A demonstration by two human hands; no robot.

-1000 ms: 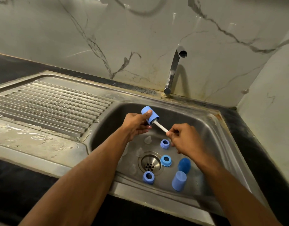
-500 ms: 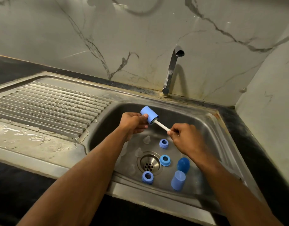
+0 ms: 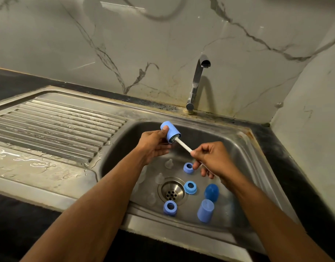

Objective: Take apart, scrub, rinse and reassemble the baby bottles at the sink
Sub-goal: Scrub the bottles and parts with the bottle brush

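Over a steel sink (image 3: 246,148) strewn with blue rings and caps, the left hand (image 3: 153,144) grips a blue bottle cap (image 3: 170,132) while the right hand (image 3: 212,159) pinches a white brush (image 3: 183,145) whose bristles sit inside it.

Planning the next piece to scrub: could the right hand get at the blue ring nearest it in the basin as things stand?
Probably not yet: the right hand hovers right beside that ring with nothing between them, but its fingers are curled round the brush handle, so it would have to let that go first.
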